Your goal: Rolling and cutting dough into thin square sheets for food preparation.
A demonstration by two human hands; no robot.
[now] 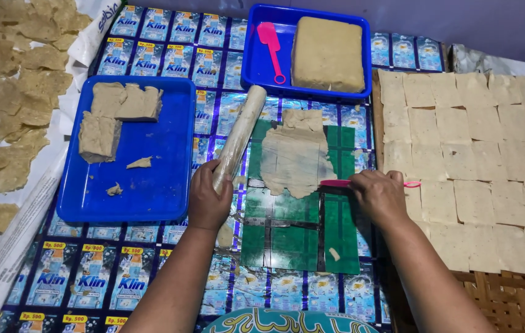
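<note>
Gripping a rolling pin (239, 137), the left hand (208, 200) rests; the right hand (381, 196) holds a pink cutter (336, 183) against flattened dough (293, 159).

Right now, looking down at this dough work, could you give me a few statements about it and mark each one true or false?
1. The left hand grips a rolling pin. True.
2. The right hand holds a green knife. False: it holds a pink tool.
3. The flattened dough sheet lies on a green mat. True.
4. The far blue tray is bare. False: it holds a big dough block and a pink scraper.
5. Cut squares lie at the right. True.
</note>
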